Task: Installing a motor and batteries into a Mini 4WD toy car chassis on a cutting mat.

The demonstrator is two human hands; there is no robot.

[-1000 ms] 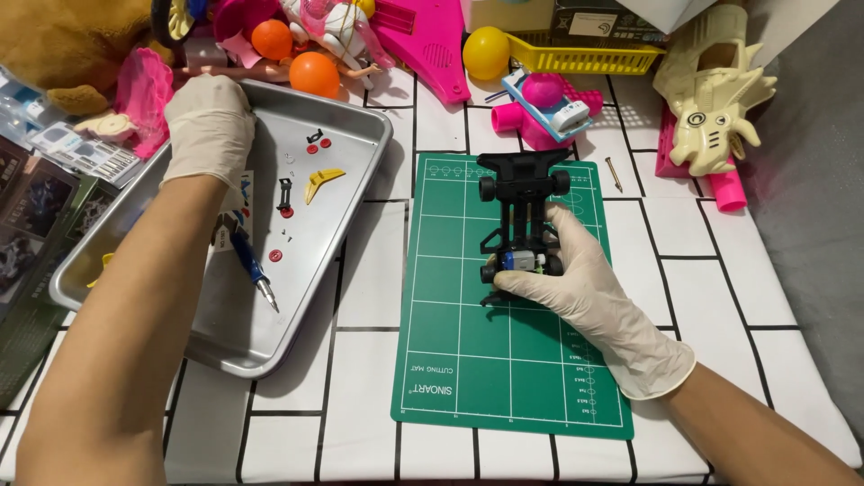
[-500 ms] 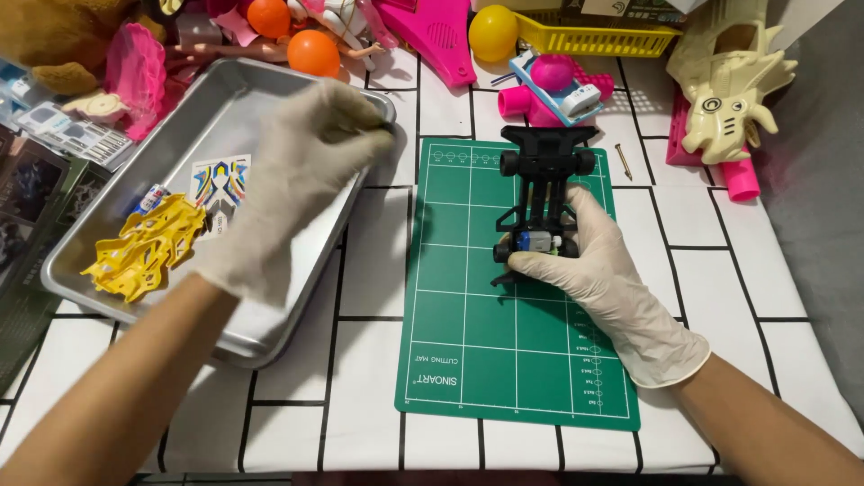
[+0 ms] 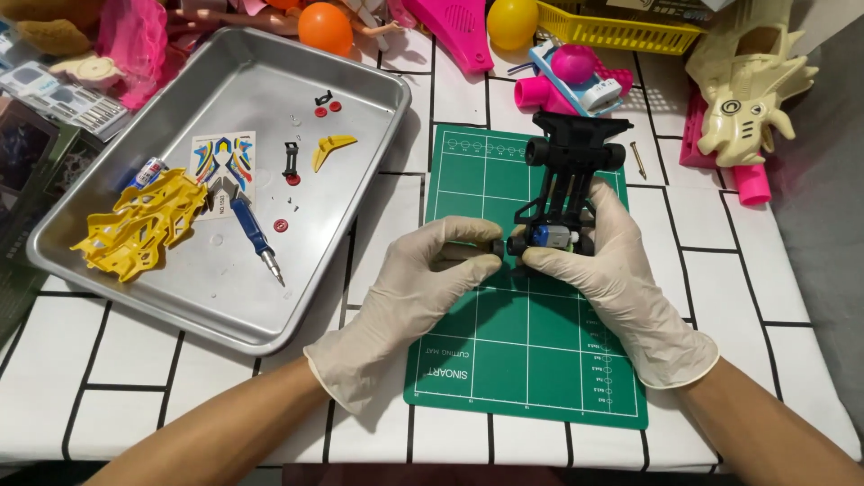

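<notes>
A black toy car chassis (image 3: 571, 171) lies on a green cutting mat (image 3: 531, 360), its small motor end toward me. My right hand (image 3: 621, 279), in a pale glove, grips the chassis at that near end. My left hand (image 3: 423, 288), also gloved, pinches a small black wheel (image 3: 498, 247) against the chassis's near left side. Both hands meet over the mat's middle.
A metal tray (image 3: 189, 301) at the left holds a yellow car body (image 3: 144, 225), a blue screwdriver (image 3: 255, 236), a sticker sheet (image 3: 223, 166) and small parts. Toys, an orange ball (image 3: 324, 27) and a yellow basket (image 3: 621, 31) crowd the far edge. A screw (image 3: 637, 159) lies right of the mat.
My left hand left the tray and came right to the chassis, now pinching a small wheel at its side. My right hand stayed on the chassis.
</notes>
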